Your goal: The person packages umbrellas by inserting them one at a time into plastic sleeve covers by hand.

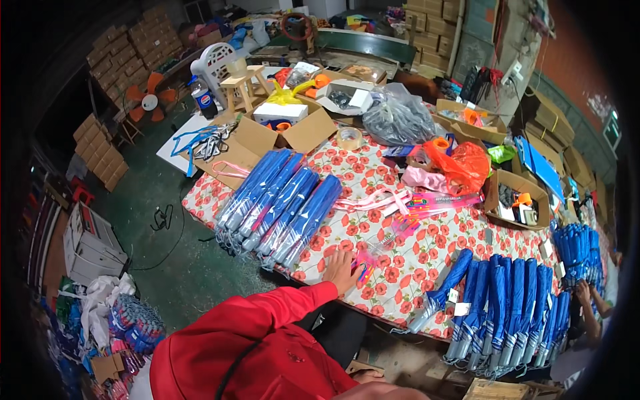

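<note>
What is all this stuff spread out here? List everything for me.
table: one, covered by a cloth with red flowers, centre
bagged folded umbrellas: a stack of several, blue, table's left end
loose folded umbrellas: a row of many, blue, table's near right edge
tape roll: one, tan, far side of table
plastic bag: one, orange, right of centre
large bag: one, clear grey, far side
cardboard boxes: several open, brown, around the far edge
stool: one, pale wood, beyond the table
fan: one, orange blades, floor at left
pink clear packets: a few, by the hand
left hand: one, red sleeve, flat on the table's near edge
right hand: not in view
</note>
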`<state>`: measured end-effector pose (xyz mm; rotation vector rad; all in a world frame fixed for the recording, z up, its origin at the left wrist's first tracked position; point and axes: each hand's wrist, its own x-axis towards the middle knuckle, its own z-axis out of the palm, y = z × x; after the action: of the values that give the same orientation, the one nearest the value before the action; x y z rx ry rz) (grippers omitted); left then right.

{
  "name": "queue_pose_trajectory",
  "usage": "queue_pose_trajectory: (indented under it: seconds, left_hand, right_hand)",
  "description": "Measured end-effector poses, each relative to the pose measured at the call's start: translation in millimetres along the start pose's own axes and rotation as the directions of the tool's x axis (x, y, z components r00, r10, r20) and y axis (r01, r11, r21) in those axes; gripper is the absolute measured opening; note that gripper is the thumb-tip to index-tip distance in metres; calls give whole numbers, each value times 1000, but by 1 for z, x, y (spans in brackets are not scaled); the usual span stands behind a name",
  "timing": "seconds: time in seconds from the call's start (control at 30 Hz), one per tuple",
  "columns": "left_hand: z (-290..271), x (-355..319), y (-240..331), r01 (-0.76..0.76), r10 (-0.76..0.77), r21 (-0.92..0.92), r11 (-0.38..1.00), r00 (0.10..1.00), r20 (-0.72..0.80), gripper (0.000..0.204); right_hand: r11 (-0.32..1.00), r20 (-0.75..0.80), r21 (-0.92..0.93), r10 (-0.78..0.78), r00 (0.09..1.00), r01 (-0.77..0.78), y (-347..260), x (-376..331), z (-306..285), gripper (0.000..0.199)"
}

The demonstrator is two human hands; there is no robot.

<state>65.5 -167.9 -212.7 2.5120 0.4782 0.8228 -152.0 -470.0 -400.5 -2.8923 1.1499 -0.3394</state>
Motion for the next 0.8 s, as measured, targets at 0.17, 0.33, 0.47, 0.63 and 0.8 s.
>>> queue_pose_trajectory:
  seconds: [0.17, 0.33, 0.47, 0.63, 0.8]
  left_hand:
    - [20, 0, -32, 82, -82, 5, 997, 993, 86, 22]
    - [-4, -4, -22, 102, -71, -76, 992, 938, 338, 19]
    - [-28, -35, -15, 51, -28, -202, 978, 993, 114, 17]
    - [-22, -47, -22, -11, 17, -244, 970, 1000, 26, 19]
    - [-35, -47, -11, -2, -2, 31, 1000, 992, 127, 25]
  right_hand:
    - [1000, 94, -15, -11, 996, 12, -15, 18, -10, 31]
    - [983, 2, 55, -175, 984, 175, 15, 36, 13, 31]
    - [913, 211, 300, -345, 914, 276, 29, 62, 20, 39]
    - [928, 465, 352, -288, 837, 124, 1, 71, -50, 49]
    - [952, 513, 307, -167, 842, 2, -15, 59, -48, 38]
